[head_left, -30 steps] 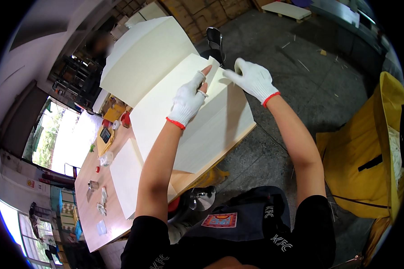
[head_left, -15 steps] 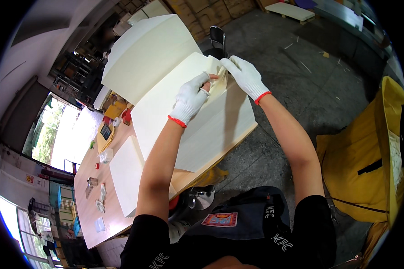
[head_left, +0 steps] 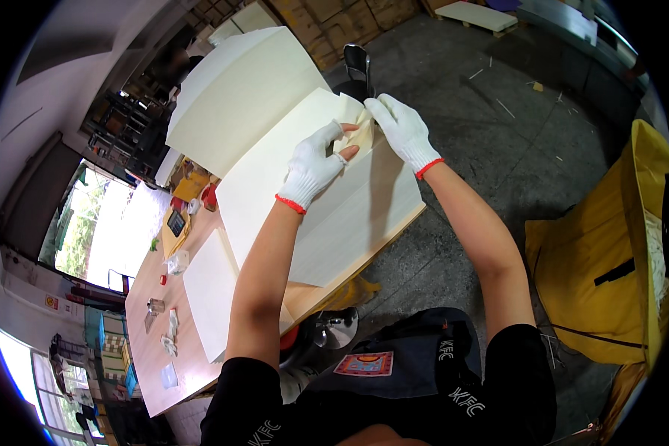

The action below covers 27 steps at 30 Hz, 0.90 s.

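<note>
Both white-gloved hands meet at the far corner of a large cream paper sheet [head_left: 334, 215] on the wooden bench [head_left: 201, 349]. The left hand [head_left: 314, 165] and right hand [head_left: 401, 130] have their fingers pinched on the peeled corner flap [head_left: 361, 134]. The sheet's long axis runs away from the person.

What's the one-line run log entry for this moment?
left hand: gloved, pinching corner of cream sheet | right hand: gloved, gripping same corner | sheet: flat on wooden table | nearby: yellow bag

Gloves: white knit with red cuffs on left hand [head_left: 314, 167] and right hand [head_left: 403, 132]. Sheets [head_left: 327, 208]: plain cream, unpatterned. Desk [head_left: 152, 357]: light tan wood. Floor [head_left: 490, 97]: dark grey. Bag [head_left: 609, 253], right: yellow with a black strap. Apron [head_left: 394, 372], near: dark, bearing a red-and-blue patch.
</note>
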Tool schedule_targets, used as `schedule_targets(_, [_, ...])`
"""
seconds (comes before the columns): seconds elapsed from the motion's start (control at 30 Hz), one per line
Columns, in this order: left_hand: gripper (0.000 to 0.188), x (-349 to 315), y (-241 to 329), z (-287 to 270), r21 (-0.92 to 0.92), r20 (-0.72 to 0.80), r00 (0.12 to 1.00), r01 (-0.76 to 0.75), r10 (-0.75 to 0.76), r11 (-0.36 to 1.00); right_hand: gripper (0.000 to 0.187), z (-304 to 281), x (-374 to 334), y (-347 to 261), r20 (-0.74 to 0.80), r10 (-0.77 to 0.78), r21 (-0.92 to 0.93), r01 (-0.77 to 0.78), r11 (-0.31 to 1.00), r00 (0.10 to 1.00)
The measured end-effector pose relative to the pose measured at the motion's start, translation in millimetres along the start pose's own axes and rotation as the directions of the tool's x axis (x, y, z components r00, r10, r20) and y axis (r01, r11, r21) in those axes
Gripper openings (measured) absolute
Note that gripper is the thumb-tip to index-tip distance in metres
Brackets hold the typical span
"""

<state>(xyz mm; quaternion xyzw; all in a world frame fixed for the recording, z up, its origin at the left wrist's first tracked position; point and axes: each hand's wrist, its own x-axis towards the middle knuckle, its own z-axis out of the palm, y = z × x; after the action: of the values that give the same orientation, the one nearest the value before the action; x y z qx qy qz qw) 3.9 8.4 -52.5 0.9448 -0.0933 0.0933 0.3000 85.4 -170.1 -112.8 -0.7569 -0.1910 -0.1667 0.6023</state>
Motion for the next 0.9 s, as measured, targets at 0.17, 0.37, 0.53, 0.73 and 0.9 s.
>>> schedule_targets(0.17, [0.041,2.1,-9.5,1.7,-0.002,-0.001,1.000,-0.018,0.018,1.000,0.052,1.2,-0.9,0.5,0.002,0.012,0.018,-0.013,1.000,1.000])
schedule_targets(0.37, [0.033,-1.8,-3.5,0.5,-0.054,-0.018,0.999,-0.043,0.042,0.998,0.053,0.0,-1.7,-1.8,0.003,0.023,-0.016,-0.023,1.000,1.000])
schedule_targets(0.53, [0.031,-1.1,-8.3,2.1,-0.011,-0.053,0.994,-0.092,0.092,0.996,0.053,0.7,-1.4,-4.0,0.010,0.031,-0.036,-0.031,0.999,0.999])
schedule_targets(0.73, [0.029,-3.9,7.1,1.4,0.000,-0.004,1.000,0.028,-0.028,1.000,0.051,3.6,-0.6,4.9,-0.019,-0.006,-0.026,0.006,1.000,1.000])
schedule_targets(0.9, [0.031,-2.4,2.5,2.1,-0.004,-0.007,1.000,0.018,-0.018,1.000,0.050,3.9,-1.7,3.6,-0.029,-0.001,-0.029,0.000,1.000,1.000])
